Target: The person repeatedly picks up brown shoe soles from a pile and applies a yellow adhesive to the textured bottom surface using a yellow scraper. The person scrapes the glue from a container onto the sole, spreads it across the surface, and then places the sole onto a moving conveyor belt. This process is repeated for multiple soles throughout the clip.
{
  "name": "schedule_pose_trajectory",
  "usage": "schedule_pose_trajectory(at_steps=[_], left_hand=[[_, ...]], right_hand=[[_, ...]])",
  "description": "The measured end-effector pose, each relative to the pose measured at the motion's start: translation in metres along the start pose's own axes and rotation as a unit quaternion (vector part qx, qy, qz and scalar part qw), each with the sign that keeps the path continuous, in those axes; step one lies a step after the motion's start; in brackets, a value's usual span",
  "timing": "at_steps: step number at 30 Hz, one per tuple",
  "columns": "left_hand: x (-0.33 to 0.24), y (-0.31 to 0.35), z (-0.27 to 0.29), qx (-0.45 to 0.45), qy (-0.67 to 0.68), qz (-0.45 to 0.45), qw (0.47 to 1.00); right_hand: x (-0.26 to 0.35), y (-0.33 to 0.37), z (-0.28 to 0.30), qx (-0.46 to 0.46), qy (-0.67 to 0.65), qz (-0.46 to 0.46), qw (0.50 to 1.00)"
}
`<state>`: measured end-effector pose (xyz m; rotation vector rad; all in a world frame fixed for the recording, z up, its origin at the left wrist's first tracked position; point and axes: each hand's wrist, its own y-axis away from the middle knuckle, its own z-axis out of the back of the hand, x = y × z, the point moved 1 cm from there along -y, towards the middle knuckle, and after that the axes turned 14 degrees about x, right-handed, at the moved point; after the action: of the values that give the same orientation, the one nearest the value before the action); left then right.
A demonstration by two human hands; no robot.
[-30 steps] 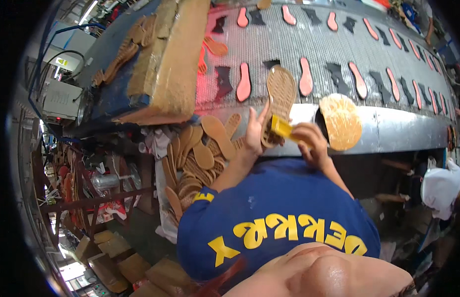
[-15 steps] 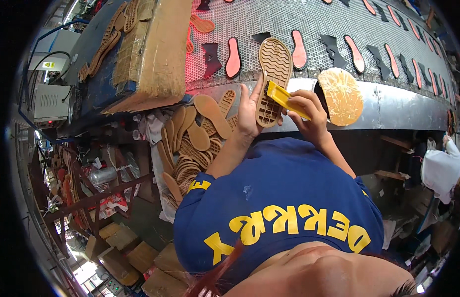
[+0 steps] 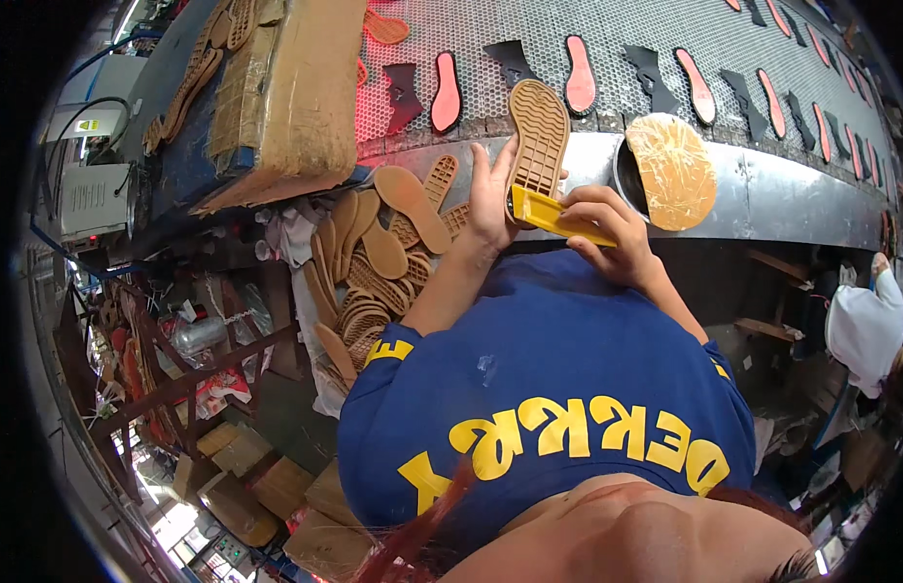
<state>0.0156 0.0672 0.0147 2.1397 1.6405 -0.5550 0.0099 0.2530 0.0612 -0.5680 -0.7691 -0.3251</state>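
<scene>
Yellow flat plastic-looking tool (image 3: 568, 216)'s slid to the near end of the tan treaded shoe sole (image 3: 539, 126), so that end's partly covered now. Left hand (image 3: 488, 199): fingers curled behind the sole, thumb out, by the shiny metal surface (image 3: 772, 199). Right hand (image 3: 615, 231): fingers closed round the tool.

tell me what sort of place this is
Probably a shoe factory or workshop: the left hand holds a brown patterned sole, more soles are heaped nearby, and pink sole-shaped pieces and black cut pieces lie in rows on a mesh surface.
</scene>
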Motion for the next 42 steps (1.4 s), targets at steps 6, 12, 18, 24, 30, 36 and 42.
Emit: schedule_pose_trajectory(at_steps=[6, 12, 18, 24, 30, 36, 42], left_hand=[[-0.002, -0.001, -0.011, 0.009, -0.005, 0.043, 0.999], [-0.008, -0.002, -0.016, -0.026, 0.109, 0.121, 0.986], [-0.010, 0.001, -0.013, 0.090, 0.095, 0.194, 0.972], [-0.016, -0.001, -0.027, 0.131, 0.073, 0.281, 0.948], [-0.019, -0.004, -0.040, 0.176, 0.020, 0.305, 0.936], [-0.018, -0.003, -0.044, 0.145, -0.017, 0.228, 0.963], [-0.032, -0.007, -0.045, 0.182, -0.073, 0.159, 0.968]], right_hand=[[-0.003, 0.004, 0.014, 0.032, -0.044, 0.014, 0.998], [-0.007, 0.001, 0.032, 0.080, -0.109, 0.028, 0.990], [-0.015, -0.006, 0.053, 0.132, -0.168, 0.053, 0.975], [-0.028, -0.017, 0.066, 0.178, -0.255, 0.081, 0.947], [-0.031, -0.031, 0.079, 0.221, -0.269, 0.114, 0.931], [-0.036, -0.027, 0.089, 0.222, -0.275, 0.134, 0.926], [-0.089, 0.044, 0.079, -0.208, -0.428, 0.103, 0.874]])
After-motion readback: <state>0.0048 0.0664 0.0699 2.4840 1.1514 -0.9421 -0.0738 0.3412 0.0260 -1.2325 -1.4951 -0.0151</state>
